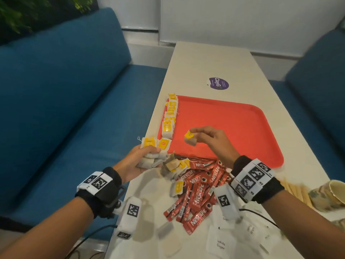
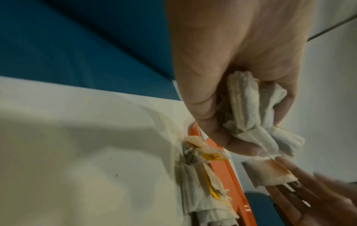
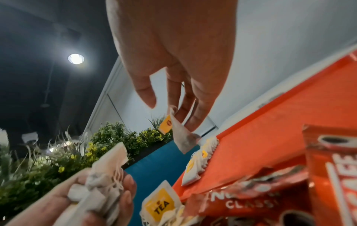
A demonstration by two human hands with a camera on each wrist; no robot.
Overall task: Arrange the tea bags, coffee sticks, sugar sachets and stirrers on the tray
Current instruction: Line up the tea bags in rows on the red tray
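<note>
Item: red tray (image 1: 242, 128), centre of the head view, bare floor showing, lying on a long white table (image 1: 214, 60).

Item: row of tea bags (image 1: 169, 116), overlapped like shingles down the tray's left rim, yellow tags up — a neat column, likely kept to the edge to leave room for the other sorts.

Item: single tea bag (image 1: 190, 140), hanging by its top from the right hand (image 1: 211, 141), pinched between thumb and fingertips above the tray's lower-left part, just right of the row's near end. Judged to be the next one for the row.

Item: bunch of tea bags (image 1: 151, 156), clenched in the left hand (image 1: 134, 163) at the tray's lower-left corner; in the left wrist view the fingers (image 2: 203, 107) curl round the crumpled paper. It probably serves as a supply for the other hand.

Item: loose tea bags (image 1: 175, 167) and coffee sticks (image 1: 197, 191), heaped below the tray, not yet sorted.

Item: sugar sachets (image 1: 222, 242), white, at the lower right of the frame — blurred, off the tray.

Item: stirrers (image 1: 296, 189), pale wood, at the right edge beside a paper cup (image 1: 332, 195), partly hidden by the right wrist.
</note>
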